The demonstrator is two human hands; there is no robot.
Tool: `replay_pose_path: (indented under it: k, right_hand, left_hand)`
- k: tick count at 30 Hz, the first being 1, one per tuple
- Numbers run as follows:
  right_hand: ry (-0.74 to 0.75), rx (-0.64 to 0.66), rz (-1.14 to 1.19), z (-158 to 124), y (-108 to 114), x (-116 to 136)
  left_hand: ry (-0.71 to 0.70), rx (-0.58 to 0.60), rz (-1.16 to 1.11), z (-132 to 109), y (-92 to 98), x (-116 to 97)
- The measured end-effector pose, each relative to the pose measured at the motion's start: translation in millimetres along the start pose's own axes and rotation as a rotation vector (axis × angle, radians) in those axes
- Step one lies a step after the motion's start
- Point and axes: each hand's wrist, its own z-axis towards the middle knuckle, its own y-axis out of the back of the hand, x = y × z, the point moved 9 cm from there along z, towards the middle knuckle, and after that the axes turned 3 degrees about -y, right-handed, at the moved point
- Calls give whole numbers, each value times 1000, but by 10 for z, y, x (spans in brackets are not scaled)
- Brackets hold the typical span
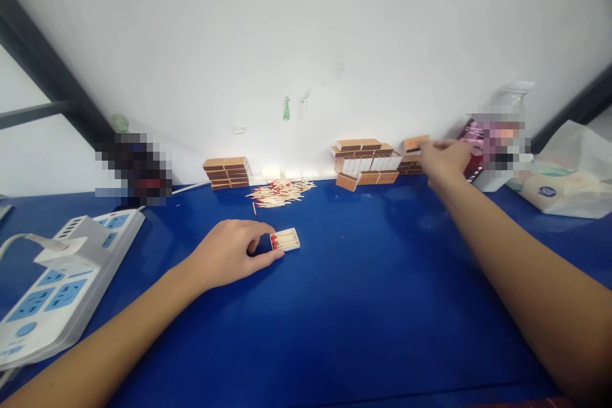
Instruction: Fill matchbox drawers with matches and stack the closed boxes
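My left hand (232, 256) rests on the blue table (363, 306), thumb and fingers pinching the left end of an open matchbox tray (285, 240) filled with red-tipped matches. My right hand (444, 159) reaches far to the back wall, its fingers closed on a brown matchbox sleeve (415, 143) at the right end of a stack of matchboxes (368, 162). A loose pile of matches (281, 193) lies behind the tray. A smaller stack of brown matchboxes (227, 173) stands at the back left.
A white and blue power strip (57, 280) with a plug in it lies at the left edge. A white plastic bag (568, 178) and a dark red package (478, 146) sit at the back right. A white wall runs along the table's far edge.
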Motion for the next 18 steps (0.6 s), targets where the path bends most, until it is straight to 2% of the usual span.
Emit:
replay_pose_path:
  k: [2,4,5,6,7,10,11,14,18]
  right_hand:
    - [-17,-166,-30,-41,236,189]
    - [16,-245,-7,-237,363,489]
    - [8,-173,61,-381,311,621]
    - [-64,5,159,-565,148,700]
    - [-149,240,245,-822,-83,776]
    - [-212,715,359,-1719,-534,1066]
    - [-234,818,429,-1969,-623,1131]
    - [-291,930,508,-2368,-724,1176]
    - [-350,986,547,-2459,-743,1155]
  left_hand:
    - [13,-43,9,1,29,12]
    - [39,-111,15,-1,88,35]
    - [51,-147,17,-4,121,46]
    - [61,-177,20,-7,151,56]
    - [68,-204,25,-10,179,62]
    - [77,-268,50,-22,241,65]
    - [76,-285,54,-26,254,61]
    - [70,-306,51,-36,262,48]
    - [58,-309,49,-37,253,33]
